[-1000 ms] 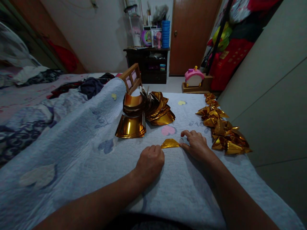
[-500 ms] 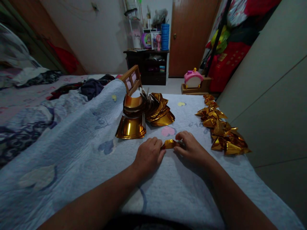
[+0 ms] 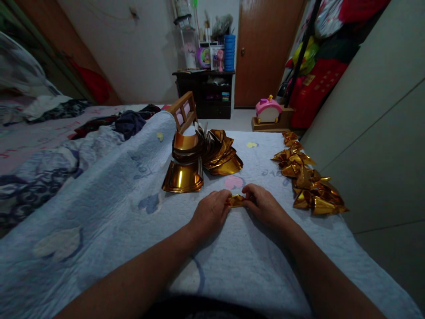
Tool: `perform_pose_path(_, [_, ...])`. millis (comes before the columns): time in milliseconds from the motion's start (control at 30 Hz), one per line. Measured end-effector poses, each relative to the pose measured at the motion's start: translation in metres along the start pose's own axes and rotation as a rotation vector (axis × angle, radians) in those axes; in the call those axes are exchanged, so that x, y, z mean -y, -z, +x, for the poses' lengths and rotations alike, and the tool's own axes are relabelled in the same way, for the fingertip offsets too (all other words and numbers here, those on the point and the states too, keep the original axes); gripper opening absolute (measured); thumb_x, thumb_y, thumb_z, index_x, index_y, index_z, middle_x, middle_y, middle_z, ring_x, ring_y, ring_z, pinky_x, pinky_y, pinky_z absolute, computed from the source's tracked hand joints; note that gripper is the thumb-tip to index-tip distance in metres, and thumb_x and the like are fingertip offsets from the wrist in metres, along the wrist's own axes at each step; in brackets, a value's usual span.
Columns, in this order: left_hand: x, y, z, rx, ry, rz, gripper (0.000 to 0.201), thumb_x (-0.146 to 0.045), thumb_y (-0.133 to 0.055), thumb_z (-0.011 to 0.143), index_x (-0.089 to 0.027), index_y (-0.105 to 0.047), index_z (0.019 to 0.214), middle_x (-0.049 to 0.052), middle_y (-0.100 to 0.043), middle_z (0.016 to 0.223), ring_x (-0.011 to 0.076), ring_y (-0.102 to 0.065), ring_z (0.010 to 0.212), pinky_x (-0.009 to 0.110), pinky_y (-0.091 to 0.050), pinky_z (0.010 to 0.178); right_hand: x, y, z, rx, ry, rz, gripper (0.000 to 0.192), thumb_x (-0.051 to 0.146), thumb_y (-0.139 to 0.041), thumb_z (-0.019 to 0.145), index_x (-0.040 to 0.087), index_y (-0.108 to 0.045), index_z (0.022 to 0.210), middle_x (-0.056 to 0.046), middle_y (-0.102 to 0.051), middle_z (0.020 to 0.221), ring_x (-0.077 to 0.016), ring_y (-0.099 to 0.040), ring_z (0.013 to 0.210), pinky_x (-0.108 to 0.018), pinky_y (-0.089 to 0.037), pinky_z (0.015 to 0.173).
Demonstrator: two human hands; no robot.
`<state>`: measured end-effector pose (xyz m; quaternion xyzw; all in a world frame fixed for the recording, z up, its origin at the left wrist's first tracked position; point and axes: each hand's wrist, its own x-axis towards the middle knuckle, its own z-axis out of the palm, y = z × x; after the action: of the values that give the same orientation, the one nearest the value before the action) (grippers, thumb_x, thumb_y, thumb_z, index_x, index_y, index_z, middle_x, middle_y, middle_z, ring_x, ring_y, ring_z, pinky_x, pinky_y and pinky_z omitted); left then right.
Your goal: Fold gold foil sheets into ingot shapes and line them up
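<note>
Between my two hands, low over the bed, is a small piece of gold foil paper (image 3: 237, 201), partly folded and hidden at both ends by fingers. My left hand (image 3: 212, 211) pinches its left end with thumb and fingers. At the other end my right hand (image 3: 262, 201) has its thumb and forefinger closed on the foil. Beyond my hands, left of centre, stand stacks of curved gold foil sheets (image 3: 184, 176). Along the right side lies a row of folded gold foil pieces (image 3: 303, 177) with pointed ends.
A light blue quilt (image 3: 133, 266) covers the bed and rises in a ridge on the left. Dark clothes (image 3: 129, 124) lie past that ridge. A grey cabinet (image 3: 381, 133) borders the right side. Farther off are a dark shelf unit (image 3: 202, 73) and a pink toy (image 3: 268, 108).
The foil between my hands has become shorter and more crumpled in shape. My left hand has shifted slightly right, and the whole view has moved a little.
</note>
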<state>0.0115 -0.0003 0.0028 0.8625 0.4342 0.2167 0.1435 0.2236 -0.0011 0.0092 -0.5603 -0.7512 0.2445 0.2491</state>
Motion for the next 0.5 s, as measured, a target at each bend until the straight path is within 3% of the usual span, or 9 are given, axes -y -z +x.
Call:
perform_pose_path(133, [0.0,0.003,0.001,0.012,0.02,-0.025,0.018,-0.013,-0.062,0.088,-0.019,-0.056,0.104,0.004,-0.066,0.098,0.0205,-0.058,0.093,0.033,-0.048,0.082,0.003,0.006,0.0,0.04,0.032,-0.051,0.01,0.012,-0.063,0.078,0.02,-0.058,0.082,-0.003,-0.062,0.089,-0.0182,-0.055,0.083,-0.028,-0.04,0.073])
perform_pose_path(333, [0.002,0.006,0.004,0.112,-0.031,-0.052,0.003,-0.019,-0.065,0.088,-0.017,-0.063,0.089,0.004,-0.066,0.091,0.0206,-0.057,0.091,0.033,-0.047,0.082,0.004,0.01,-0.002,0.133,0.046,-0.088,0.009,0.012,-0.065,0.077,0.02,-0.06,0.08,-0.001,-0.06,0.084,-0.0166,-0.054,0.08,-0.026,-0.039,0.071])
perform_pose_path(500, [0.003,0.004,0.005,0.098,-0.057,-0.059,0.01,-0.02,-0.059,0.094,-0.017,-0.068,0.093,0.006,-0.066,0.094,0.0203,-0.058,0.093,0.034,-0.047,0.085,0.006,0.012,-0.002,0.18,0.075,-0.112,0.011,0.011,-0.061,0.081,0.019,-0.068,0.082,-0.003,-0.065,0.086,-0.0176,-0.058,0.084,-0.028,-0.042,0.076])
